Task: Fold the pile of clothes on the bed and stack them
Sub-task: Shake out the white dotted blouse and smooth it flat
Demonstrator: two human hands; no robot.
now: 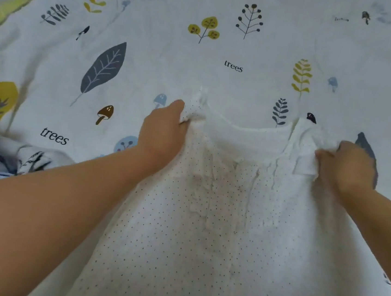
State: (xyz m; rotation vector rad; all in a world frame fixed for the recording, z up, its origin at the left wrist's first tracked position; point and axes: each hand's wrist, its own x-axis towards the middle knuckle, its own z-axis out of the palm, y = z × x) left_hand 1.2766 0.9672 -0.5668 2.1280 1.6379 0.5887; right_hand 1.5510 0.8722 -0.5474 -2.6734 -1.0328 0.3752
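— What am I looking at?
— I'm seeing the white bedsheet printed with leaves and mushrooms, and the white dotted sleeveless top with a ruffled front lying spread on it.
— And the hands?
— My left hand is pinching its left shoulder strap; my right hand is pinching the right one.
— Anything else?
— Grey crumpled clothes are sitting at the left edge.

White garment with tiny dark dots; white bedsheet printed with yellow-grey leaves.
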